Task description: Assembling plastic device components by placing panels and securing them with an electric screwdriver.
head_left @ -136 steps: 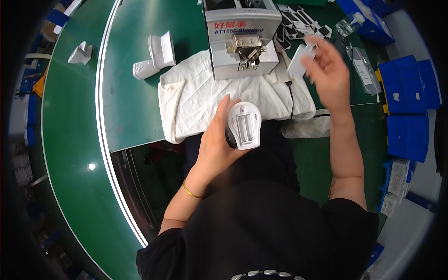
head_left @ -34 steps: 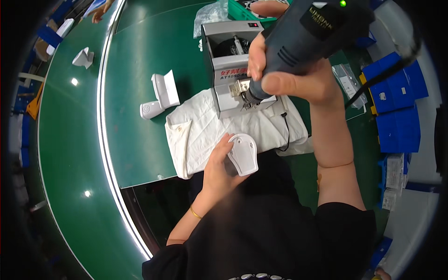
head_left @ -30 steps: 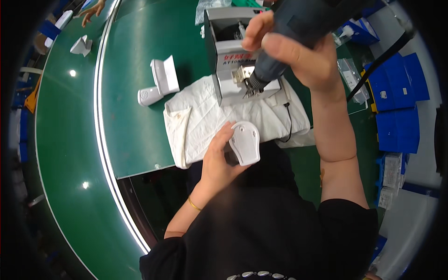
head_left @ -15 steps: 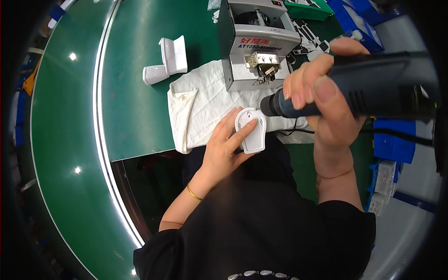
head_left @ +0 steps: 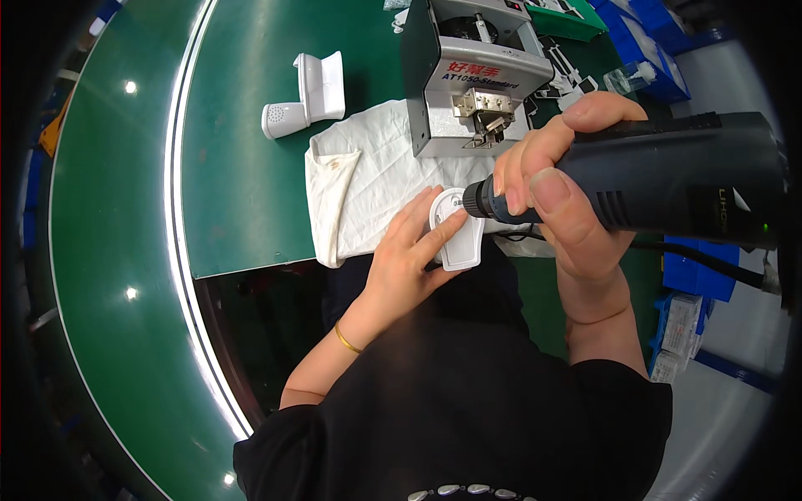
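Observation:
My left hand (head_left: 411, 250) grips a white plastic housing (head_left: 462, 250) at the near edge of a white cloth (head_left: 380, 154), its thumb lying over the part's rounded end. My right hand (head_left: 576, 179) is wrapped round a dark electric screwdriver (head_left: 672, 177), held almost level. The screwdriver's black nose reaches the rounded end of the housing, close to my left thumb. That nose hides the bit's tip, so I cannot tell whether it touches a screw. A cable runs off from the tool's side at the right.
A grey screw feeder machine (head_left: 476, 79) stands on the cloth's far side. Another white plastic part (head_left: 309, 96) with a perforated end lies on the green table (head_left: 238, 184) at the left. Blue bins (head_left: 643, 50) and a green tray (head_left: 576, 21) are at the far right.
The screwdriver's nose has come down onto the housing's rounded end beside my left thumb. The view has shifted slightly, and my left hand keeps its hold.

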A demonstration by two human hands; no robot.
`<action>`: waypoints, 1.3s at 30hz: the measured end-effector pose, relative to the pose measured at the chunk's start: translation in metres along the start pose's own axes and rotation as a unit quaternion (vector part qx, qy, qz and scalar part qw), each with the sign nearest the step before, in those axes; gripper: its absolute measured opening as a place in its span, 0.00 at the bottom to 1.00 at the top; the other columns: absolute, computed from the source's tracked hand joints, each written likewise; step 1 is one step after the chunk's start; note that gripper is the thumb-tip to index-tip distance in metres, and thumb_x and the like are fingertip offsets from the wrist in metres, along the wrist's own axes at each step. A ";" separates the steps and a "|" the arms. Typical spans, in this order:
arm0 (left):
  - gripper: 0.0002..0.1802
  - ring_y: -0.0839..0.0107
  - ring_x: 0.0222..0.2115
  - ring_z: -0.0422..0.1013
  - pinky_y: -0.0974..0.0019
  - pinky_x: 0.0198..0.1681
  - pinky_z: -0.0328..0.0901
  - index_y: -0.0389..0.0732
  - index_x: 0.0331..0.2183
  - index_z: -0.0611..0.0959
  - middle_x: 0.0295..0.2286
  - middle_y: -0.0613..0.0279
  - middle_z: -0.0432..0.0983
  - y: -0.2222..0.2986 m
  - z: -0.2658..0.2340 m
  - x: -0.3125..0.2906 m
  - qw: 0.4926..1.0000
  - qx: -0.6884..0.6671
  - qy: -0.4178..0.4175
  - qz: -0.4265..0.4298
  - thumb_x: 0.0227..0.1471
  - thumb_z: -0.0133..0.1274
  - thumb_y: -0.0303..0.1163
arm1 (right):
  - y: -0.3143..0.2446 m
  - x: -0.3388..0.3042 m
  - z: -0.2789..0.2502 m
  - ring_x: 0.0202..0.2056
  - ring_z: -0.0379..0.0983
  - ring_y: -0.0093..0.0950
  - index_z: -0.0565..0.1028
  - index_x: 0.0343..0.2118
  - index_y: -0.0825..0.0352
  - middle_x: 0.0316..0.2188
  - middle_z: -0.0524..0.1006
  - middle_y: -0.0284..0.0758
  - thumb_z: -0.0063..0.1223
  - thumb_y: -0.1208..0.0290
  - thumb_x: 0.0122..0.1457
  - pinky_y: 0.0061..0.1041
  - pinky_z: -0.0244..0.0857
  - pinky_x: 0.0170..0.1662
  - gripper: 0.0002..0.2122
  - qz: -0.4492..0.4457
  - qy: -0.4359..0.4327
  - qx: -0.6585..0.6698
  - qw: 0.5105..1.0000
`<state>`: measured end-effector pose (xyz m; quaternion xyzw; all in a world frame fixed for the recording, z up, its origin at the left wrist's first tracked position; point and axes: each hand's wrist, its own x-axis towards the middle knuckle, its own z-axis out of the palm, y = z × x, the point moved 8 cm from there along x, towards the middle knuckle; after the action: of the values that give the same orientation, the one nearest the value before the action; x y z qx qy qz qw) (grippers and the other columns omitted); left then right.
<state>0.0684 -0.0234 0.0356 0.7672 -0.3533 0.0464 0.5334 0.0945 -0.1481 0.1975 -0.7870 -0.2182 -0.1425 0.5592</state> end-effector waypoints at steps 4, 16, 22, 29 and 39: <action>0.45 0.44 0.57 0.65 0.52 0.56 0.66 0.48 0.54 0.79 0.57 0.44 0.66 -0.001 0.001 0.000 1.000 -0.002 -0.003 0.001 0.26 0.73 0.25 | 0.001 -0.002 0.005 0.24 0.68 0.24 0.58 0.51 0.64 0.25 0.70 0.35 0.50 0.80 0.58 0.34 0.68 0.34 0.19 -0.006 -0.021 0.005 1.000; 0.46 0.43 0.56 0.65 0.51 0.56 0.66 0.47 0.53 0.79 0.56 0.43 0.66 -0.002 0.002 -0.001 1.000 0.005 -0.003 -0.001 0.25 0.72 0.24 | 0.007 -0.003 0.008 0.24 0.69 0.24 0.59 0.51 0.67 0.26 0.71 0.36 0.50 0.81 0.58 0.34 0.69 0.34 0.19 0.002 -0.003 -0.010 1.000; 0.46 0.44 0.56 0.65 0.52 0.56 0.66 0.46 0.53 0.79 0.57 0.43 0.66 0.000 0.002 -0.002 1.000 0.013 -0.007 0.002 0.25 0.73 0.25 | 0.008 -0.004 0.010 0.25 0.70 0.24 0.59 0.52 0.69 0.26 0.72 0.37 0.49 0.82 0.58 0.34 0.70 0.34 0.20 0.000 0.012 0.004 1.000; 0.42 0.46 0.55 0.67 0.54 0.55 0.66 0.45 0.51 0.81 0.56 0.44 0.68 -0.003 0.005 -0.004 1.000 0.017 -0.003 -0.010 0.28 0.73 0.26 | 0.021 -0.007 -0.003 0.25 0.73 0.18 0.74 0.37 0.74 0.37 0.77 0.40 0.61 0.86 0.50 0.18 0.68 0.33 0.11 -0.014 0.108 0.140 0.984; 0.41 0.49 0.55 0.68 0.56 0.56 0.65 0.44 0.53 0.80 0.56 0.46 0.69 0.004 0.003 0.002 0.999 0.046 0.001 -0.008 0.31 0.73 0.26 | 0.142 -0.077 -0.218 0.27 0.74 0.25 0.71 0.41 0.69 0.26 0.74 0.33 0.70 0.70 0.51 0.27 0.74 0.25 0.19 0.290 0.383 0.036 0.876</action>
<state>0.0668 -0.0279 0.0378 0.7937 -0.3443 0.0596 0.4980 0.1038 -0.4077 0.1180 -0.6783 0.2461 -0.2564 0.6431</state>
